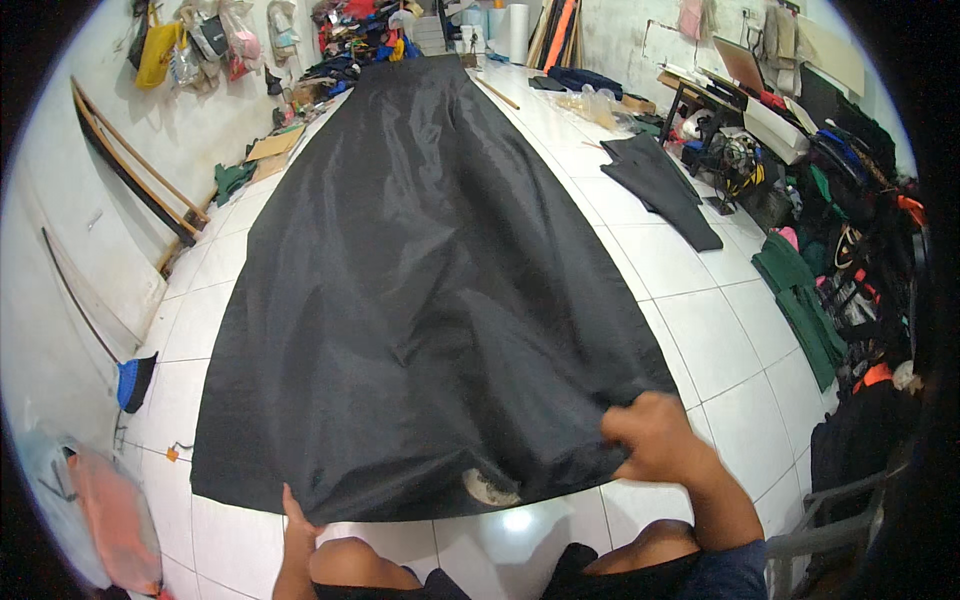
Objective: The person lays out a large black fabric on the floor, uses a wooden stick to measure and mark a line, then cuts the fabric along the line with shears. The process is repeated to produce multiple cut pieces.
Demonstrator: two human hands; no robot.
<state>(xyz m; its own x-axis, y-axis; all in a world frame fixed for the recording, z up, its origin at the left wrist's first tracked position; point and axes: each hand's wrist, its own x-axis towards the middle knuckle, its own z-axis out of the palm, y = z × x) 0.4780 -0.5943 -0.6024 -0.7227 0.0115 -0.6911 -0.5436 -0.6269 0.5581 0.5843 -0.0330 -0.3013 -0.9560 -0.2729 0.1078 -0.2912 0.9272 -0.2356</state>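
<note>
A long sheet of black fabric (400, 290) stretches over the tiled floor from in front of my knees to the far end of the room. Its surface is rippled, with raised folds towards the near side. At the near left edge my left hand (298, 515) pinches the cloth, one digit lying on top and the rest hidden. My right hand (655, 437), slightly blurred, is closed on the near right corner and holds it off the floor. A pale patch (490, 487) shows by the near edge; whether it is a mark or a hole I cannot tell.
A blue broom (135, 383) leans at the left wall, with an orange-and-clear plastic bag (115, 520) nearer me. Dark trousers-like cloth (662, 190) lies right of the sheet. Folded green fabric (797, 305) and piled goods line the right side, with a grey chair (840, 510) close by.
</note>
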